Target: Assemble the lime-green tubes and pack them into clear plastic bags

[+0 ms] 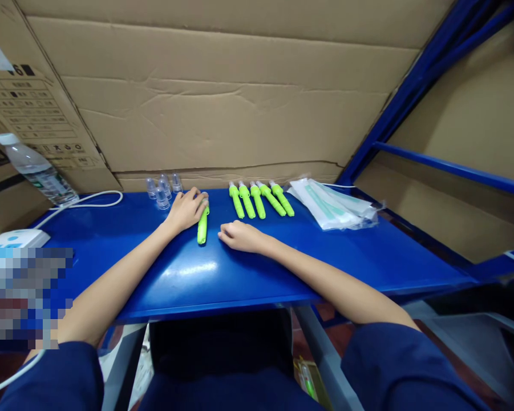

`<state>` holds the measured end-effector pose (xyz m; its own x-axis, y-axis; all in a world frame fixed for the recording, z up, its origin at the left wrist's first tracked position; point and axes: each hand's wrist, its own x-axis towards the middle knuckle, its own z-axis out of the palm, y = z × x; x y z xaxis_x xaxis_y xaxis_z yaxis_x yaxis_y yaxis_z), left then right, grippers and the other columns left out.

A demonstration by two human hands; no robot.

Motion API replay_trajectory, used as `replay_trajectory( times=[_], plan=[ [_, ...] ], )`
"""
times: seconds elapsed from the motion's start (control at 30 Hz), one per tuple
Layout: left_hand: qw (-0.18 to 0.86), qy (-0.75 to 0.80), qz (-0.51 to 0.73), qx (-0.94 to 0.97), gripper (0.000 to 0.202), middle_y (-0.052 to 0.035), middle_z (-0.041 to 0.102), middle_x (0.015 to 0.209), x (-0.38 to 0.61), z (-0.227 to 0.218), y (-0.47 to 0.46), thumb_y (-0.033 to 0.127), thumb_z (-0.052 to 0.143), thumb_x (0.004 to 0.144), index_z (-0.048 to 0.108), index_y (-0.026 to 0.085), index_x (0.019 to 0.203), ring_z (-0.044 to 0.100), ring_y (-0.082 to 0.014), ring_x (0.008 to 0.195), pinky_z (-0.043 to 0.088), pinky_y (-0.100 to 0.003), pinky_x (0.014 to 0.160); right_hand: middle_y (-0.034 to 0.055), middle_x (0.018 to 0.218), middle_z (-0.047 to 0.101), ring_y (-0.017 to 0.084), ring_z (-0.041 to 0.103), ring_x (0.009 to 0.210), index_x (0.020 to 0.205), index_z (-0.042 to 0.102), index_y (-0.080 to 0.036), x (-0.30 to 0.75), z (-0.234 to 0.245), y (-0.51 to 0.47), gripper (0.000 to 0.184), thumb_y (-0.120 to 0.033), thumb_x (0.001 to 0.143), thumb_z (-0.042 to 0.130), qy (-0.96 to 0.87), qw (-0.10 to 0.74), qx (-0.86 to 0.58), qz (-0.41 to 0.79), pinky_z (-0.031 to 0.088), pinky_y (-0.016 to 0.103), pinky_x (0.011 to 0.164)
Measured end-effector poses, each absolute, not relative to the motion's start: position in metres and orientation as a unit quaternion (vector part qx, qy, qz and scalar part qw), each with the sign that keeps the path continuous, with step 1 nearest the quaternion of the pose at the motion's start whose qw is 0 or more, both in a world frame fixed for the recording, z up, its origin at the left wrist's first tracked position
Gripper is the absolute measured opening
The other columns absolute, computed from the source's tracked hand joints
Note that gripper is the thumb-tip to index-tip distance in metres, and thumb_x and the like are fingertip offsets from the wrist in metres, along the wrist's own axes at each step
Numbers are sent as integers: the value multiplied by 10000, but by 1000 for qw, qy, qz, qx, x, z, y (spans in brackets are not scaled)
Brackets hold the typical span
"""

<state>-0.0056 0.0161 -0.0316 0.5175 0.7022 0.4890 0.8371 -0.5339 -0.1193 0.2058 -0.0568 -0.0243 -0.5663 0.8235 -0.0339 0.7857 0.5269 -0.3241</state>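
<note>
A: Fingers of the left hand, how do they sit?
B: Together, draped over the top end of a green pen lying on the blue table; clamped or just resting, I cannot tell.
A: Right hand?
B: Just right of that pen, fingers loosely curled, holding nothing.
A: Beyond them?
B: Stacked sealed packets, five green pens in a row, then clear caps.

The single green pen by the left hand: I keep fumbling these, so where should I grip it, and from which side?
Probably the bare near half of the green pen, pinched across its width from above. It lies flat on the blue table, pointing away, and the left hand covers its far end. The right hand rests apart, beside the free near end.
</note>
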Motion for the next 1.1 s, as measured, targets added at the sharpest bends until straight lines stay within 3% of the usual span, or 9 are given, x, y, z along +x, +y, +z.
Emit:
replay_trajectory(
  times=[0.1,0.23,0.37,0.5,0.67,0.8,0.97,1.1],
  plan=[
    [148,-398,-199,-884,351,-129,639,1137,-2,-28,11,427,462,987,691,172,1062,596,-264,1043,441,-384,871,193,1032,719,305,699,994,1000,634,-145,213,-25,-47,318,-328,1035,376,-864,47,-499,53,478,336,805],
    [113,-349,-173,-914,371,-86,676,973,0,-24,8,447,492,978,704,185,823,590,-246,997,427,-361,826,196,1058,716,321,690,1019,1055,645,-143,226,-25,-29,361,-339,1045,343,-838,54,-541,49,473,362,810],
    [93,-304,-182,-931,376,-67,674,887,1,-22,9,464,542,957,683,188,745,596,-218,937,408,-344,803,191,1054,718,327,681,1031,1049,663,-140,232,-25,-21,375,-342,1042,347,-827,59,-555,69,474,361,782],
    [128,-309,-177,-926,386,-67,679,809,2,-23,11,481,530,971,697,191,780,619,-202,821,408,-333,761,195,1069,713,337,677,1044,1072,668,-139,230,-24,-23,376,-348,1038,356,-828,56,-553,66,476,373,791],
    [128,-396,-125,-900,542,-92,712,774,-1,-26,14,537,396,1015,715,183,756,645,-204,695,409,-317,678,193,1073,713,345,678,1048,1084,661,-144,229,-24,-24,370,-354,1035,360,-830,51,-551,68,481,379,778],
    [104,-422,-115,-893,575,-101,704,888,-8,-26,17,543,329,1025,744,171,885,669,-216,782,436,-302,665,186,1083,713,337,682,1042,1111,650,-151,230,-25,-24,372,-356,1038,349,-833,44,-549,60,487,380,779],
    [99,-395,-108,-907,560,-102,661,1085,-16,-30,22,600,392,986,714,206,1220,644,-235,997,481,-320,846,192,1102,708,348,679,1049,1132,636,-158,230,-27,-24,368,-360,1037,343,-833,38,-550,55,496,399,791],
    [127,-403,-111,-899,616,-129,638,1121,-18,-35,25,671,457,930,700,214,1265,599,-282,1052,464,-371,869,196,1084,710,362,681,1046,1130,630,-161,230,-29,-23,350,-349,1031,352,-835,39,-546,55,498,416,792]
  ],
)
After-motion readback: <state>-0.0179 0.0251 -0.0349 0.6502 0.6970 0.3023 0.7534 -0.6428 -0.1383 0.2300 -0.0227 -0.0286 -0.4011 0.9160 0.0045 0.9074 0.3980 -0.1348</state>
